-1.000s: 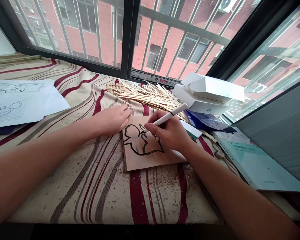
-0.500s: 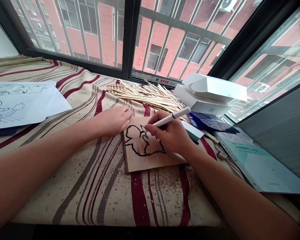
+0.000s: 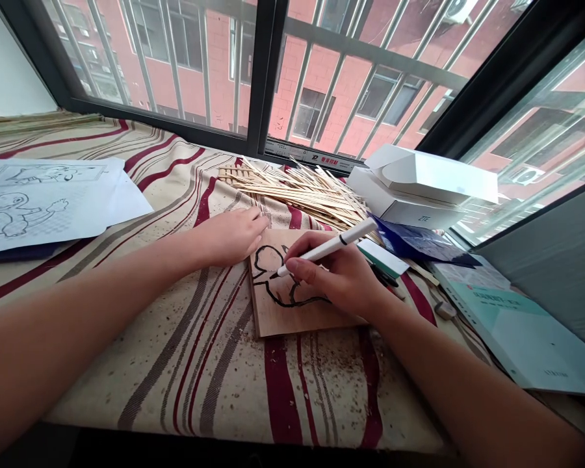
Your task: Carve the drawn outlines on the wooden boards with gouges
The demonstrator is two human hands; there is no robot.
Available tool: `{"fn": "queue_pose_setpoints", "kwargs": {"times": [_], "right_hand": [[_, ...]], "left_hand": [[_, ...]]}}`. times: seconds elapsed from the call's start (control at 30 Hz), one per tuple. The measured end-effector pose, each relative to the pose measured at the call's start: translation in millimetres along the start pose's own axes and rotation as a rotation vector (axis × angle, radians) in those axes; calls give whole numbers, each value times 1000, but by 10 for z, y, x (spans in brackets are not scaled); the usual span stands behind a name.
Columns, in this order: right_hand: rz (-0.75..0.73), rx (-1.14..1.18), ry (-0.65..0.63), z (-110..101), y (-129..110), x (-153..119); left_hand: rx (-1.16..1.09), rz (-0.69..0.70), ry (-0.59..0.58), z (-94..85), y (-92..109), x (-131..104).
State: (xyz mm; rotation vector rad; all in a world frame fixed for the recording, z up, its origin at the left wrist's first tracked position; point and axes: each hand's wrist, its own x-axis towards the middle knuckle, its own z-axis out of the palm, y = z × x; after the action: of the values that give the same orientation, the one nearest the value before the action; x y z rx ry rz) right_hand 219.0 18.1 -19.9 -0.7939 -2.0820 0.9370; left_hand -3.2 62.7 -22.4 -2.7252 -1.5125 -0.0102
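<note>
A square wooden board (image 3: 292, 320) with thick black outlines lies on the striped cloth. My right hand (image 3: 338, 270) rests over its right part, fingers pinched round a white pen (image 3: 326, 249). The pen's dark tip is at the board, by the lines near its left side. At the board's upper left corner is my left hand (image 3: 234, 235), lying low with its fingers near together at the edge; nothing shows in it.
Behind the board lie thin wooden sticks (image 3: 302, 192) and a white box (image 3: 419, 185). Printed drawings (image 3: 43, 201) are at the left. To the right are a blue packet (image 3: 419, 240), a small eraser-like block (image 3: 445, 311) and a pale green book (image 3: 521, 325).
My right hand has brought the pen tip down and slightly left across the board. The whole view has shifted a little, and my left hand stays at the board's edge.
</note>
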Motion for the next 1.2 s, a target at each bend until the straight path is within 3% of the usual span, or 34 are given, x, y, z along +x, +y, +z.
{"fn": "queue_pose_setpoints", "kwargs": {"times": [0.17,0.5,1.0,1.2], "right_hand": [[-23,1,7,28,-64,-8],[81,9,-76,73,-29,-31],[160,288,-158,173,31,-34],[141,160,-114,151,-1,-28]], "left_hand": [[-20,6,7,9,-7,-23],[4,13,-5,-5,10,-19],[8,34,27,21,-15,-15],[-7,19,9,11,-4,-12]]}}
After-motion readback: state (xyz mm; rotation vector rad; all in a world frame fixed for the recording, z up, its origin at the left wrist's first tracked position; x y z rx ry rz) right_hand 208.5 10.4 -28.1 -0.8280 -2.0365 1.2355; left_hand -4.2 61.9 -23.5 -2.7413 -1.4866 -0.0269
